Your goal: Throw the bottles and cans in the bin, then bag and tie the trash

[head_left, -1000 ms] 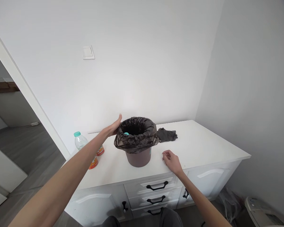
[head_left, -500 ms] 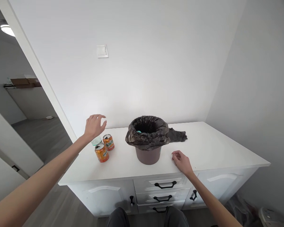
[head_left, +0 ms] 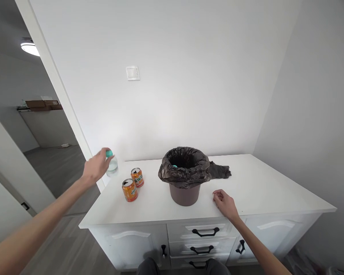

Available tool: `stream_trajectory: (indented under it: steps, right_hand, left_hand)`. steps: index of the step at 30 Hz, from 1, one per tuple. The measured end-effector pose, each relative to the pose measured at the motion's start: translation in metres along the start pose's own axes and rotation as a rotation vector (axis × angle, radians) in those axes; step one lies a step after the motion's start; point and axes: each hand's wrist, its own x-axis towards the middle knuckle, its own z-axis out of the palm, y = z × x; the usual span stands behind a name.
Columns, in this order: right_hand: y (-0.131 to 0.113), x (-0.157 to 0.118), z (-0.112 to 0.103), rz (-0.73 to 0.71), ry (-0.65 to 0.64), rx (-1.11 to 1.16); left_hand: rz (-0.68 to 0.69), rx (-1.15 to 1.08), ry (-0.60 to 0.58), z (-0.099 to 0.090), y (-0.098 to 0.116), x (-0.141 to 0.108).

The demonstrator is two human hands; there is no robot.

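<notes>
My left hand (head_left: 98,165) is closed round the teal cap of a small clear bottle (head_left: 112,168), at the left end of the counter by the door frame. Just right of it stand two opened orange drink cans (head_left: 130,190), side by side and upright. In the middle, a brown trash bin (head_left: 185,195) is lined with a black plastic bag (head_left: 186,177) folded over its rim. A bit of teal shows inside the bin. My right hand (head_left: 224,203) rests on the counter right of the bin, fingers curled in, with nothing seen in it.
The white counter (head_left: 263,183) stands against the wall, with drawers and black handles (head_left: 205,232) below. A length of black plastic bag (head_left: 220,171) lies behind the bin's right side. Left of the door frame (head_left: 63,95) is another room. A light switch (head_left: 132,73) is on the wall.
My left hand has gone from open above the cans to closed on the bottle's cap, and lifted the bottle to the left. My right hand stays by the bin. The view has shifted slightly.
</notes>
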Motion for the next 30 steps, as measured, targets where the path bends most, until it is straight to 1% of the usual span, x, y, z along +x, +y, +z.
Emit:
stream_trajectory:
  steps: [2,4,5,6,7,8,9,10,12,14,16,18,19,21,23,24,25,27,29,30]
  right_hand:
    - [0.001,0.000,0.000,0.009,-0.003,-0.005]
    - [0.001,0.001,0.000,0.006,-0.002,-0.010]
    - [0.001,0.001,0.000,0.000,0.001,-0.010]
    - [0.001,0.001,0.000,-0.008,0.004,-0.006]
    - [0.001,0.001,0.000,-0.014,0.007,0.001]
    - [0.001,0.001,-0.001,-0.017,0.007,0.010]
    - [0.000,0.002,-0.001,-0.017,0.004,0.018]
    - [0.000,0.002,-0.001,-0.015,0.000,0.025]
    - [0.000,0.003,-0.001,-0.010,-0.009,0.023]
    - [0.000,0.004,-0.002,-0.012,-0.008,0.009]
    - [0.000,0.006,-0.001,-0.016,0.001,-0.004]
    - [0.001,0.007,-0.001,-0.017,0.009,-0.005]
    - [0.001,0.007,-0.001,-0.017,0.010,-0.003]
    - [0.001,0.008,-0.001,-0.016,0.010,0.001]
    - [0.000,0.007,-0.001,-0.017,0.010,0.000]
    - [0.000,0.007,-0.002,-0.017,0.013,-0.001]
    - [0.000,0.006,-0.002,-0.017,0.015,-0.004]
    - [-0.001,0.005,-0.002,-0.012,0.014,-0.010]
    - [-0.002,0.004,-0.003,-0.005,0.010,-0.017]
    - [-0.003,0.004,-0.003,-0.002,0.011,-0.021]
  left_hand:
    - [0.062,-0.134,0.198,-0.035,0.017,0.007]
    - [0.138,-0.410,0.345,-0.068,0.049,0.009]
    - [0.177,-0.545,0.374,-0.082,0.070,0.008]
    - [0.223,-0.669,0.368,-0.092,0.092,0.006]
    - [0.274,-0.785,0.330,-0.098,0.116,0.002]
    - [0.328,-0.869,0.280,-0.100,0.139,-0.002]
    - [0.381,-0.922,0.232,-0.097,0.161,-0.006]
    - [0.429,-0.952,0.182,-0.091,0.181,-0.010]
    - [0.503,-0.966,0.058,-0.071,0.214,-0.018]
    - [0.552,-0.930,-0.082,-0.044,0.238,-0.025]
    - [0.600,-0.839,-0.193,-0.019,0.253,-0.030]
    - [0.672,-0.713,-0.260,-0.001,0.261,-0.033]
    - [0.717,-0.656,-0.288,0.004,0.263,-0.034]
    - [0.800,-0.583,-0.357,0.007,0.264,-0.035]
    - [0.825,-0.575,-0.399,0.003,0.259,-0.034]
    - [0.808,-0.587,-0.391,0.000,0.253,-0.032]
    - [0.773,-0.603,-0.358,-0.003,0.246,-0.030]
    - [0.665,-0.626,-0.242,-0.005,0.226,-0.021]
    - [0.520,-0.598,-0.125,0.000,0.196,-0.008]
    - [0.444,-0.560,-0.085,0.007,0.178,-0.001]
